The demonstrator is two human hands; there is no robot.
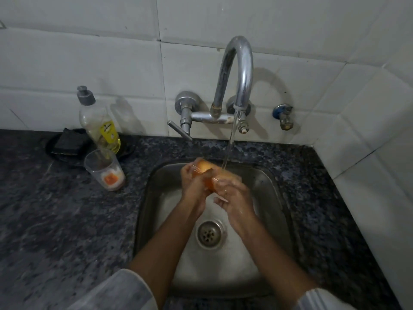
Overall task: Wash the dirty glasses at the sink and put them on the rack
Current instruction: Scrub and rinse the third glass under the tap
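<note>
A dark speckled granite countertop (67, 220) is spread across the whole lower view, backed by white wall tiles (89, 59), and set into it is seen the square stainless steel sink (274, 198) with its round drain strainer (209, 234) at the bottom. Above the basin a curved chrome wall tap (240, 70) is mounted, and a thin stream of water (230, 144) is being poured from its spout. Over the sink, right under that stream, a clear drinking glass with orange residue (206, 168) is held tilted on its side between both hands: the left hand (193, 186) is wrapped around it with fingers curled onto its wall, the right hand (234, 198) is closed around its lower end, wet fingers pressed to the glass. On the counter to the left, well apart from the sink, a second clear glass with an orange remnant at its bottom (105, 170) is stood upright, just in front of a clear plastic bottle of yellow dish liquid (98, 121), beside which a dark scrub pad (67, 142) is rested on a black dish
</note>
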